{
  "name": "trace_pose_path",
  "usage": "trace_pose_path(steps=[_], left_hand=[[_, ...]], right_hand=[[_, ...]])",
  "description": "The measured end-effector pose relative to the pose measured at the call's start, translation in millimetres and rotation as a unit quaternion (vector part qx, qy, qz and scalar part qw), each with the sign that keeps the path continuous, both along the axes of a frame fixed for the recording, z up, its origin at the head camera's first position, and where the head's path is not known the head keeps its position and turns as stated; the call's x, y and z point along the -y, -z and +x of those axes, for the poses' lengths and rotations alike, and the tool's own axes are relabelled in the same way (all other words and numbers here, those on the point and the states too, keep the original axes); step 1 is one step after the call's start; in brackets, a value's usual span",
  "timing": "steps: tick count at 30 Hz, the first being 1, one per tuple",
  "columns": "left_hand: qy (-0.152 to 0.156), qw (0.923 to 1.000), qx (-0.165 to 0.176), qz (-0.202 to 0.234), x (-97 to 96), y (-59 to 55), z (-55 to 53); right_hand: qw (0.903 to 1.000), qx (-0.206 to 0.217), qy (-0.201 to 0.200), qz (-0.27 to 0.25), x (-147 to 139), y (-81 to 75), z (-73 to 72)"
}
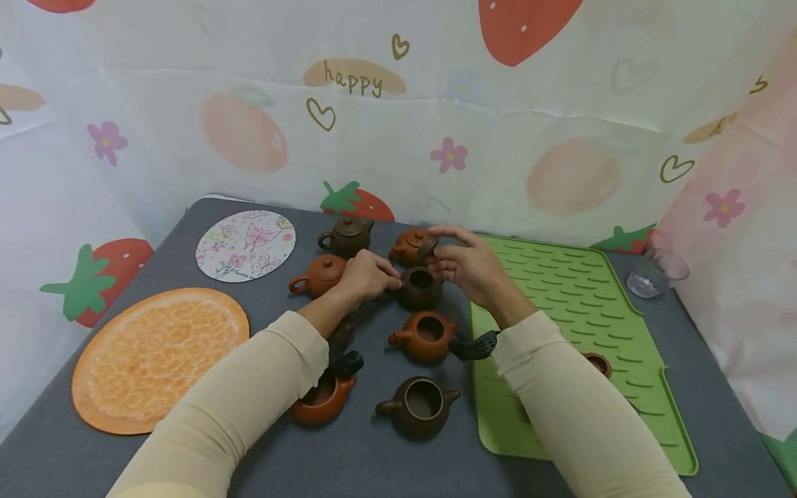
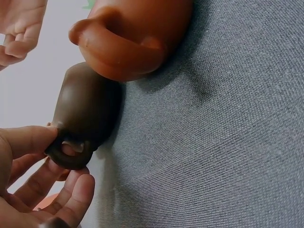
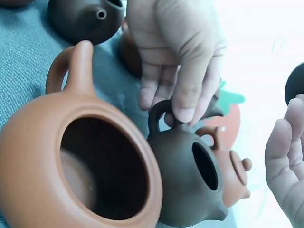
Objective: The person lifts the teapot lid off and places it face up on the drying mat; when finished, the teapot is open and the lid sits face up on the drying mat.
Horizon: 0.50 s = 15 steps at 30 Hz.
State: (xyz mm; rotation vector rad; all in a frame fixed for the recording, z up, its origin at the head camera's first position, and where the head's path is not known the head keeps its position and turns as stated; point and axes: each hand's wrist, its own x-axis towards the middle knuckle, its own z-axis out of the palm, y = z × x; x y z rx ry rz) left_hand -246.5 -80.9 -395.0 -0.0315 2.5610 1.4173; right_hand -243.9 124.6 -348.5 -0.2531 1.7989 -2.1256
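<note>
My left hand [image 1: 371, 274] pinches the handle of a dark brown teapot [image 1: 420, 292], whose round top opening is uncovered. In the left wrist view, the thumb and fingers [image 2: 78, 190] sit around the handle of that pot [image 2: 88, 104]. Above it and to the right, my right hand [image 1: 467, 266] holds a small dark teapot lid [image 1: 427, 249] between its fingers. The same lid [image 3: 295, 85] shows at the right edge of the right wrist view. Just behind the dark pot stands a lidded orange-brown teapot [image 1: 409, 243]; nearer me is a lidless reddish-brown one [image 1: 425, 337].
Lidded teapots, dark [image 1: 350, 236] and orange [image 1: 324, 274], stand at the back left. Lidless dark [image 1: 420, 408] and orange [image 1: 320, 402] pots are in front. A green mat [image 1: 560, 277] carries a small brown piece [image 1: 598, 364]. Round mats [image 1: 162, 360] lie left; a glass [image 1: 656, 273] stands right.
</note>
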Motion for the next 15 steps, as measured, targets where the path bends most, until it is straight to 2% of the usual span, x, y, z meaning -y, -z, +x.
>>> trace_pose_path(steps=[8, 15], left_hand=[[0.001, 1.0, -0.005, 0.001, -0.4, 0.2, 0.5], [0.003, 1.0, -0.006, -0.002, -0.2, -0.8, 1.8]], right_hand=[[0.9985, -0.008, -0.018, -0.051, -9, -11.1, 3.9], [0.9979, -0.026, -0.027, -0.052, -18, -21.2, 9.2]])
